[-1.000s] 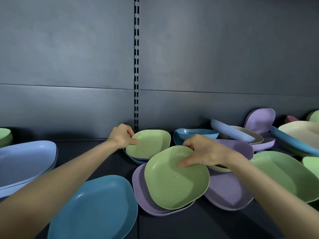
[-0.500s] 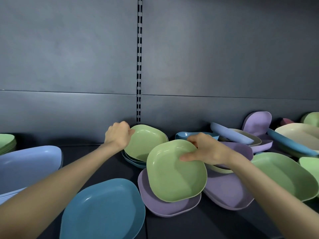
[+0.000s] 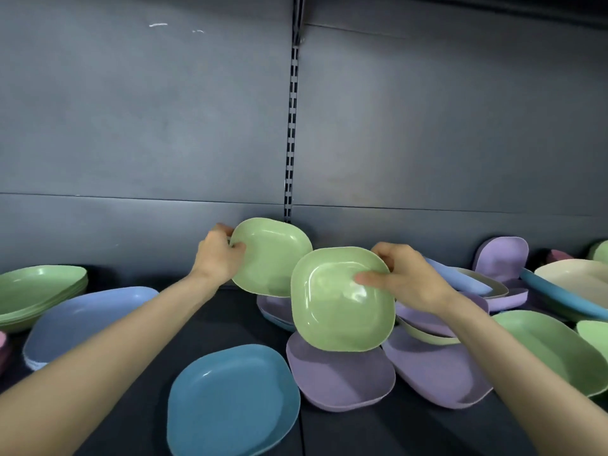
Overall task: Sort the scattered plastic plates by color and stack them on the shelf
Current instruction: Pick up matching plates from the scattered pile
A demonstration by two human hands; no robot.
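Lifted off the shelf (image 3: 230, 311) pile since a moment ago: two green plates, now tilted up in the air.
Left hand (image 3: 218, 255) pinches the rear green plate (image 3: 273, 258) by its rim, right hand (image 3: 406, 278) the front green plate (image 3: 339, 311); likely light, stiff, slick plastic, best held at the rim.

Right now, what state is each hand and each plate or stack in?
left hand, grips left green plate by its rim.
right hand, grips right green plate, thumb inside.
left green plate, held tilted in the air.
right green plate, held tilted, in front of the left one.
green stack, nested, far left.
teal plate, lying flat, face up.
leaning purple plate, standing on edge at the back.
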